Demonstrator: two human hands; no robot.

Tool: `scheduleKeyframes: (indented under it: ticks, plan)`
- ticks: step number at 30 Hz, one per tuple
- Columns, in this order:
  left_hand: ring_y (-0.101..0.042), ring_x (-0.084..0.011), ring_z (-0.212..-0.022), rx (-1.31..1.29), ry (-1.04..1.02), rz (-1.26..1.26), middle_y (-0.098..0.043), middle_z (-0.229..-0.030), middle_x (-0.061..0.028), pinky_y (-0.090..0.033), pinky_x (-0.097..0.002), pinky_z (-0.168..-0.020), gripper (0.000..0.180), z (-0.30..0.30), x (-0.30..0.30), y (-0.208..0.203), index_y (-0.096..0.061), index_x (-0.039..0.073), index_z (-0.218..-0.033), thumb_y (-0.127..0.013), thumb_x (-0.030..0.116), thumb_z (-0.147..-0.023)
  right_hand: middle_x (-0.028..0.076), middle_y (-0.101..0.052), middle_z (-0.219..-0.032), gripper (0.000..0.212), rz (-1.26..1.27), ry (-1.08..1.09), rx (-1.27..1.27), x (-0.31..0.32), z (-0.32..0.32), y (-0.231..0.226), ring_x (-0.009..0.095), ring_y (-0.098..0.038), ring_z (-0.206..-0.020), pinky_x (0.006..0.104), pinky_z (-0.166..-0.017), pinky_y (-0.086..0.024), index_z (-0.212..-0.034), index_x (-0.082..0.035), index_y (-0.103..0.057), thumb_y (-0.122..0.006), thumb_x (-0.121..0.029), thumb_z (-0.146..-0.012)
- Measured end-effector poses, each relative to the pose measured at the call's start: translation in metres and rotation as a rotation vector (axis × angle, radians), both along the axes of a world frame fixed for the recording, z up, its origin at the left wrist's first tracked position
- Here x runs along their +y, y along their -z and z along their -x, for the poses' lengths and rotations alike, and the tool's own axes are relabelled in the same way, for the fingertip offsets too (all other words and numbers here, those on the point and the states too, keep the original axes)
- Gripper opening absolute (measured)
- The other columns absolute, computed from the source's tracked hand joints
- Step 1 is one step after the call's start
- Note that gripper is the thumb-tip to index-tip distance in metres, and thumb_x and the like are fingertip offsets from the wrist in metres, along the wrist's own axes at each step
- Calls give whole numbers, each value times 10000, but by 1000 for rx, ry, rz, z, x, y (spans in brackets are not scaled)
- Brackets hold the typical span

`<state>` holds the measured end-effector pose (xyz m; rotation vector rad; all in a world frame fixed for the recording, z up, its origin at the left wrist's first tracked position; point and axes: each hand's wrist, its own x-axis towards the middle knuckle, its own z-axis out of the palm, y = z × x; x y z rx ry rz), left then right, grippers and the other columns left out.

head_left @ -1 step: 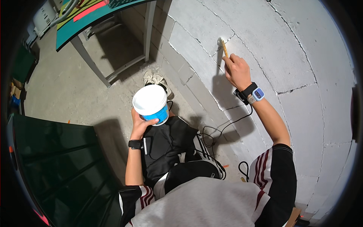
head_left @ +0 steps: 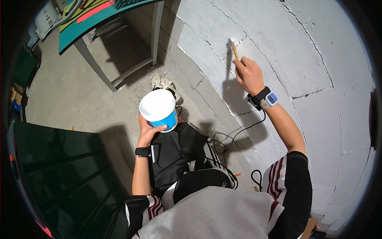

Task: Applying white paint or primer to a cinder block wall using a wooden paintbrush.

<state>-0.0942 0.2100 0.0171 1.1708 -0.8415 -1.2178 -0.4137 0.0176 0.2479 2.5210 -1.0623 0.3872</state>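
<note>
My right hand (head_left: 249,75) is closed around the yellow handle of a paintbrush (head_left: 235,52). The brush's white-coated tip is at the block wall (head_left: 274,55), beside a joint between blocks; whether it touches is hard to tell. White paint covers the upper part of this wall, while its lower courses look greyer. Above my lap, my left hand (head_left: 148,131) grips a white plastic bucket (head_left: 169,120) with a blue label from the side, thumb across the label. The bucket's mouth faces up and its inside looks white.
A teal-topped table (head_left: 93,23) with grey legs stands at the far left. A dark green ribbed cabinet or bin (head_left: 67,159) is close on my left. Black cable (head_left: 238,133) runs from my right wrist down along the wall. My light shoes (head_left: 163,83) rest on the concrete floor.
The brush tip has shifted slightly left and up on the wall, with my right hand moving only a little. My left hand and the bucket stay in place.
</note>
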Motion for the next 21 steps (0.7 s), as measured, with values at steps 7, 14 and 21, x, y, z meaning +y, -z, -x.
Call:
scheduleKeyframes:
  ticks: [7,14,21]
  plan:
    - [-453,-270,-1236,-2,24,9,-440,-1310,-109,-386,-409,-1038,1002,-2,-1,4,-323,29,-1376,-893,132,-558,128,-542,-769,119,-206,0,25,-19,14,36,317,-572,-711,423,-631,-474,-880,-33,-620,-567,-74,-782]
    - [-437,-270,-1255,29,-10,-50,-424,-1325,-110,-379,-411,-1050,1023,-2,4,8,-318,31,-1383,-902,126,-549,121,-539,-760,110,-60,15,-23,-4,5,14,297,-576,-701,412,-629,-482,-870,-40,-622,-576,-80,-779]
    - [-420,-274,-1268,12,47,-41,-397,-1348,-115,-370,-413,-1060,1066,-1,0,1,-277,39,-1407,-905,130,-551,119,-533,-767,116,-170,-12,-84,-11,14,48,301,-582,-706,410,-624,-488,-906,-45,-615,-552,-78,-815]
